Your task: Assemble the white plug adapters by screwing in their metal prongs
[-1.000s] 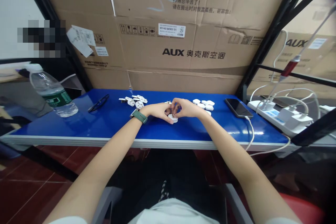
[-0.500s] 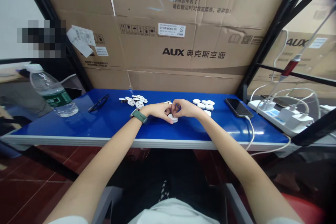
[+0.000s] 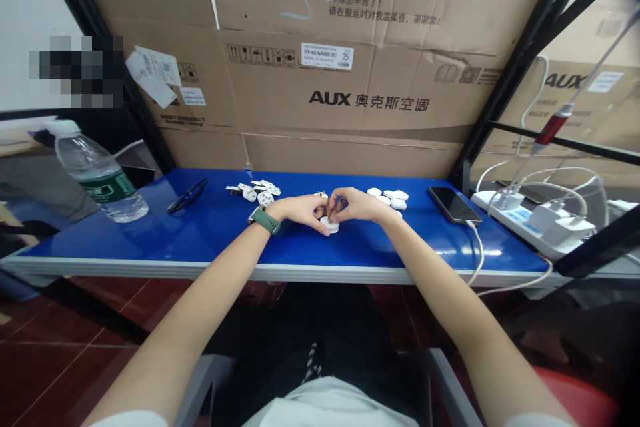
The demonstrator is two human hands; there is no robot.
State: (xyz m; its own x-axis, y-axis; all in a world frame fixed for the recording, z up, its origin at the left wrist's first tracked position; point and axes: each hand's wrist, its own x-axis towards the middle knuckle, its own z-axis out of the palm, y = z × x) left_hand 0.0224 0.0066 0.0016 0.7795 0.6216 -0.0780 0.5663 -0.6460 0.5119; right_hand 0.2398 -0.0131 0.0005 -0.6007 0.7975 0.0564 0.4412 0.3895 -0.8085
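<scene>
White plug piece (image 3: 329, 223) sat pinched between left hand (image 3: 303, 209) and right hand (image 3: 355, 205), fingers closed on it mid-assembly; next needed steady alignment.

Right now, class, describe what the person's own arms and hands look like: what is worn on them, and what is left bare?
Both forearms are bare, with no sleeves reaching them and no gloves on either hand. The left hand has a watch on its wrist, with a green strap and a dark face. The right hand and its wrist show no watch; rings, if any, are too small to tell.
</scene>
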